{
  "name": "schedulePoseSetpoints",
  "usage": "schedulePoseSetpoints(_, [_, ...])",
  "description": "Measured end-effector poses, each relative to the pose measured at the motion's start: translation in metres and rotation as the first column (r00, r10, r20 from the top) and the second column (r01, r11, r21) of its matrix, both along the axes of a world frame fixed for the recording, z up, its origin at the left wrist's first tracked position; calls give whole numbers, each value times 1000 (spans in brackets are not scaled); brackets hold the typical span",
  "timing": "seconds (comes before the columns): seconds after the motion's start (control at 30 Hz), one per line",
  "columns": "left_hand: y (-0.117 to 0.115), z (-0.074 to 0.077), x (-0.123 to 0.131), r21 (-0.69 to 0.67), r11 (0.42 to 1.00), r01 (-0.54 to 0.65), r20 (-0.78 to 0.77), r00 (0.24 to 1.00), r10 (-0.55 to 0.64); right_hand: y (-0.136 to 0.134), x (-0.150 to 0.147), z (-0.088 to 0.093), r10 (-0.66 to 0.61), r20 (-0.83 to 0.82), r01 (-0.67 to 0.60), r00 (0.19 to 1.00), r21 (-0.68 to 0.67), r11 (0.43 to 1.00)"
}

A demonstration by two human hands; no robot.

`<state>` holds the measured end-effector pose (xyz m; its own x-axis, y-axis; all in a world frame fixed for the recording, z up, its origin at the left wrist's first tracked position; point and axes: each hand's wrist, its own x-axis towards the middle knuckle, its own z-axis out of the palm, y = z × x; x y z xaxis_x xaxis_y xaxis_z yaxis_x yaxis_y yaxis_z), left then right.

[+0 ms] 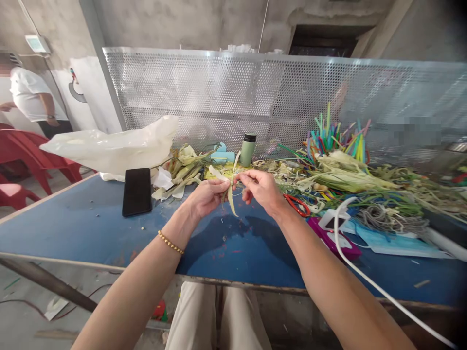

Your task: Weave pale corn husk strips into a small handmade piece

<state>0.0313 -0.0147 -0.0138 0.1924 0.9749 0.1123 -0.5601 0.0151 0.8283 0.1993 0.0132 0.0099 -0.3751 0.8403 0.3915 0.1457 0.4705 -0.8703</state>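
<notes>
Above the middle of the blue table, pale green corn husk strips [232, 200] cross one another, their ends sticking out up, left and down. My left hand [211, 193] pinches them where they meet, thumb on top. From the other side, my right hand [263, 190] is closed, thumb and index fingertip pressed together at the same crossing. A thin strand seems to loop below the fingers; its exact path is too fine to make out. Behind the hands lies a heap of corn husks [345, 177], and a pair of red-handled scissors [297, 205] rests right of my right hand.
A black phone [136, 192] and a white plastic bag [120, 148] lie to the left. A green bottle [248, 149] stands behind the hands. At right are colourful pipe cleaners [337, 138], a purple device [333, 236], a white cable [350, 272] and blue face masks [397, 240].
</notes>
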Motion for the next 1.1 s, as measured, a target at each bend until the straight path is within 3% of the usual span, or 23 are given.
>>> schedulePoseSetpoints(0.13, [0,-3,1,55,996,-67,-25,997,69,-2,-2,-1,169,53,-161,984,-127,979])
schedulePoseSetpoints(0.33, [0,-2,3,113,990,-82,-40,995,86,-1,0,-2,141,26,-138,990,-111,984])
schedulePoseSetpoints(0.43, [-1,-1,3,75,995,-60,-70,995,65,-3,0,0,167,-23,-168,986,-131,977])
schedulePoseSetpoints(0.57, [-2,0,4,34,997,-68,-52,996,69,-5,-2,2,108,-2,-108,994,-59,992])
schedulePoseSetpoints(0.83, [1,-6,7,53,979,-198,-157,966,204,2,-5,-7,-10,92,3,996,76,997])
schedulePoseSetpoints(1.1, [0,-5,8,69,979,-192,-107,974,199,-1,-7,-5,-2,38,1,999,33,999])
